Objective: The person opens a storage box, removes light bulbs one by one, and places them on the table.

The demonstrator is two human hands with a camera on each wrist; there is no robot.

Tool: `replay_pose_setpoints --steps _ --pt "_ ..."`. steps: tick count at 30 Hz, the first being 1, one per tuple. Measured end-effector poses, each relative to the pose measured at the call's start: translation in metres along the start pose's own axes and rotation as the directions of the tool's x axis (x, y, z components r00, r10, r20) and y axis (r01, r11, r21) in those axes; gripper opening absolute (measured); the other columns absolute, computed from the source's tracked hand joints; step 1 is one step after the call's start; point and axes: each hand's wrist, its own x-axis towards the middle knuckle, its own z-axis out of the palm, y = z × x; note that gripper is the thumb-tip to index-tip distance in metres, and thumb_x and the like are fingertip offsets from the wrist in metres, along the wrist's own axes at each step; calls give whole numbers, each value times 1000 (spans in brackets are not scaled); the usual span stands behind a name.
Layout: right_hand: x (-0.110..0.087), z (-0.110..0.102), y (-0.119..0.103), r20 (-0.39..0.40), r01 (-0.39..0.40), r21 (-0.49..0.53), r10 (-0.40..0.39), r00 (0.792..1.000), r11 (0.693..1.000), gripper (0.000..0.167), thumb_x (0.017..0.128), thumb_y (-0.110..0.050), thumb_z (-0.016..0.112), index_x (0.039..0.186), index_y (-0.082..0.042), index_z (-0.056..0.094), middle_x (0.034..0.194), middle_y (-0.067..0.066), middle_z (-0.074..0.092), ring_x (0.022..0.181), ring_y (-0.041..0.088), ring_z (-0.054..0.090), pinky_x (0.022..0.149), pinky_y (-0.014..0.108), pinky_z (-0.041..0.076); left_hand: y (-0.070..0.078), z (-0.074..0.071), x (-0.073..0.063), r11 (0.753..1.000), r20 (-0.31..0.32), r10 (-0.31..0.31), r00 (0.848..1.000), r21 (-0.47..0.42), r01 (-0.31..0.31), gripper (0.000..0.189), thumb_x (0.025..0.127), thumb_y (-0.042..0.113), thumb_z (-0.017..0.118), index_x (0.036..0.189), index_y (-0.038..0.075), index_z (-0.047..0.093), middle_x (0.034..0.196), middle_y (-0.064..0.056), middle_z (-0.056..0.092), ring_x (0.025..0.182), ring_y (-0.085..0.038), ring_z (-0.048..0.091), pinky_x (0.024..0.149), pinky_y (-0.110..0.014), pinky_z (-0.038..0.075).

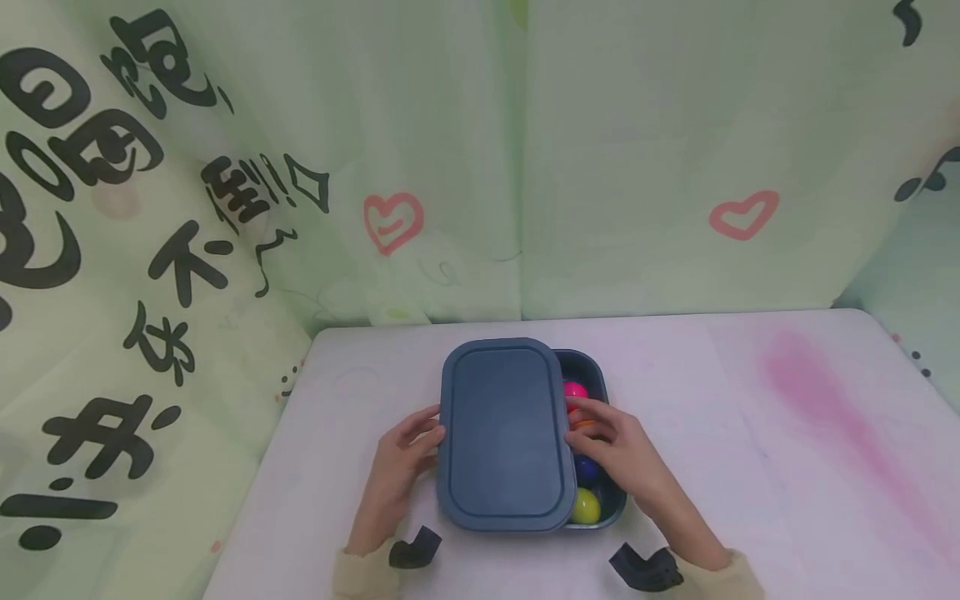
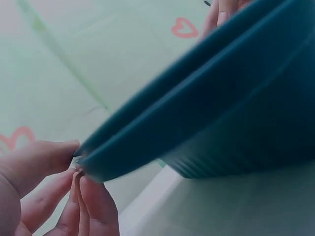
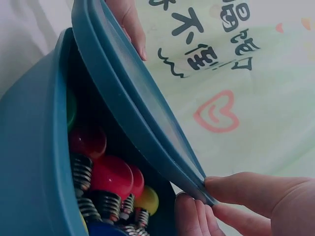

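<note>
A blue-grey rectangular lid (image 1: 506, 433) lies over a matching box (image 1: 617, 504), shifted left so the box's right side shows. My left hand (image 1: 397, 467) pinches the lid's left edge between thumb and fingers. At the opposite edge, my right hand (image 1: 626, 454) pinches the lid, its fingers above the open strip. Inside are coloured light bulbs with screw bases: a yellow bulb (image 1: 587, 507), a blue bulb (image 1: 587, 469) and a pink bulb (image 1: 575, 389). The right wrist view shows the lid tilted over a red bulb (image 3: 112, 176) and a green bulb (image 3: 72, 110).
The box stands on a white table (image 1: 360, 375) with a pink stain (image 1: 817, 392) at the right. Behind and to the left hangs a pale green curtain (image 1: 615, 125) with black lettering and red hearts. Dark straps (image 1: 647, 568) cross the wrists.
</note>
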Motion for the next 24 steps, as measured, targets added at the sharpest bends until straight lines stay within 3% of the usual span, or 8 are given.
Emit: replay_pose_setpoints --steps 18,24 --pt "8 26 -5 7 50 49 -50 999 998 48 93 -10 68 138 -3 53 116 16 63 95 23 67 84 25 56 -5 -32 1 998 -15 -57 998 -34 57 55 86 31 77 135 15 59 125 -9 60 110 -21 59 91 -36 53" --pt "10 36 -7 -7 25 42 -24 1000 999 47 92 -12 69 137 -6 55 117 13 65 96 21 67 88 33 57 -6 -42 1 996 -11 -67 998 -52 66 52 88 26 76 135 13 58 127 -10 61 112 -22 60 93 -37 52"
